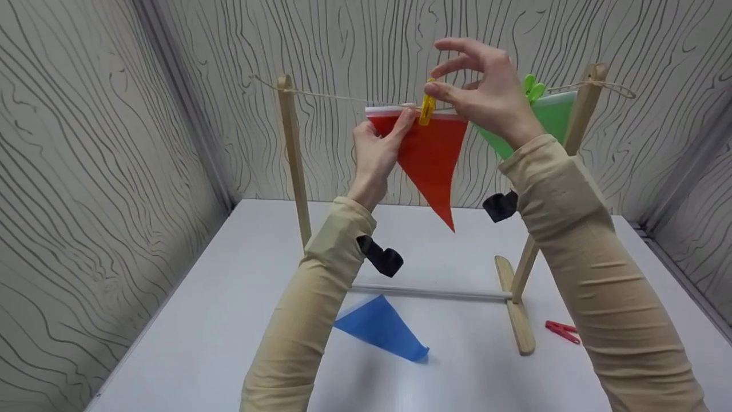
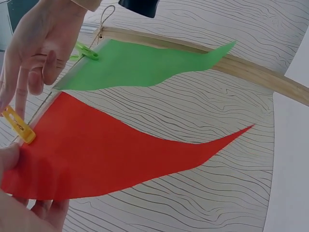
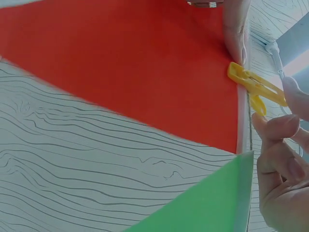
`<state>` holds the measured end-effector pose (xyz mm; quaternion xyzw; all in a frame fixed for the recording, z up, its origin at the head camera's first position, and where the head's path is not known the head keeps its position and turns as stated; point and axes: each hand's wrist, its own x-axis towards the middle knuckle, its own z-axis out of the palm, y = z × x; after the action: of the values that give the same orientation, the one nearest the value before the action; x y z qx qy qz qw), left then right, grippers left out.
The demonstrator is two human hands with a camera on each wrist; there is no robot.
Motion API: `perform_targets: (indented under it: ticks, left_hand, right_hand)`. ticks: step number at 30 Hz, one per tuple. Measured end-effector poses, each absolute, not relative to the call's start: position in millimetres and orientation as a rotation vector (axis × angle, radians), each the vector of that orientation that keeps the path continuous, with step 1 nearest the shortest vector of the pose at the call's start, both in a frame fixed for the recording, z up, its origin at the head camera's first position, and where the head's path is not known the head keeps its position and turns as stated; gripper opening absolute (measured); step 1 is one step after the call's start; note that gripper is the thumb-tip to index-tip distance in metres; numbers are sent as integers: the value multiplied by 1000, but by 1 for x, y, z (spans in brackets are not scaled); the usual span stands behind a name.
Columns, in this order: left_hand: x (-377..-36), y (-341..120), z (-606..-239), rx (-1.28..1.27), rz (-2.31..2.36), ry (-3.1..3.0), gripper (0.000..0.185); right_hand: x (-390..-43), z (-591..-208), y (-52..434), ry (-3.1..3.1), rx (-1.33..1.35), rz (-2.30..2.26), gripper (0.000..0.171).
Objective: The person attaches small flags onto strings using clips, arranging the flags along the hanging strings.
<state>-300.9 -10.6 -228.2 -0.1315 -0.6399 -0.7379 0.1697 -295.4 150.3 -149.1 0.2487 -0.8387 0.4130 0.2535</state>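
Between right grip (image 1: 437,80) fingertips — seemingly pinched — yellow peg (image 1: 426,107).

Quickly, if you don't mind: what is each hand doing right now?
Left hand: pinching the top edge of the red triangular plastic flag at the string.
Right hand: pinching the top of the yellow plastic clothespin on that flag.

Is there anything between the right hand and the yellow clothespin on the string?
Nothing visible. The right hand already pinches the yellow clothespin, which sits on the red flag at the string. The left hand holds the flag's top edge beside it.
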Motion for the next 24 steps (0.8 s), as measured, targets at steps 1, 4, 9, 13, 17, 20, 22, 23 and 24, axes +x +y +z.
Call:
perform_targets:
  ticks: [1, 4, 9, 13, 17, 20, 22, 23, 24]
  left_hand:
    - [-301, -11, -229, -368, -2095, -1822, 33]
    - [-300, -12, -230, -356, -2092, -1824, 33]
    - [-299, -16, -233, -383, -2105, -1804, 36]
    - [-300, -20, -236, -444, -2128, -1787, 40]
    - [-300, -24, -240, -481, -2136, -1778, 43]
    - [-301, -26, -244, -503, -2140, -1776, 45]
    - [-300, -27, -248, -517, -2147, -1778, 47]
    - [-300, -28, -249, -520, -2153, -1781, 47]
    - [-299, -28, -251, -521, -2156, -1789, 48]
  right_hand:
    - [-295, -149, 150, -2280, 676, 1125, 53]
    - [-294, -149, 150, -2281, 677, 1128, 53]
    - [-293, -151, 152, -2258, 713, 1170, 53]
    - [-293, -153, 153, -2227, 745, 1211, 54]
    - [-293, -156, 155, -2211, 756, 1203, 54]
    - [-292, -158, 155, -2199, 744, 1204, 55]
    - [-291, -160, 155, -2194, 732, 1201, 55]
    - [-291, -161, 156, -2191, 726, 1202, 55]
    - [-290, -162, 156, -2188, 720, 1200, 55]
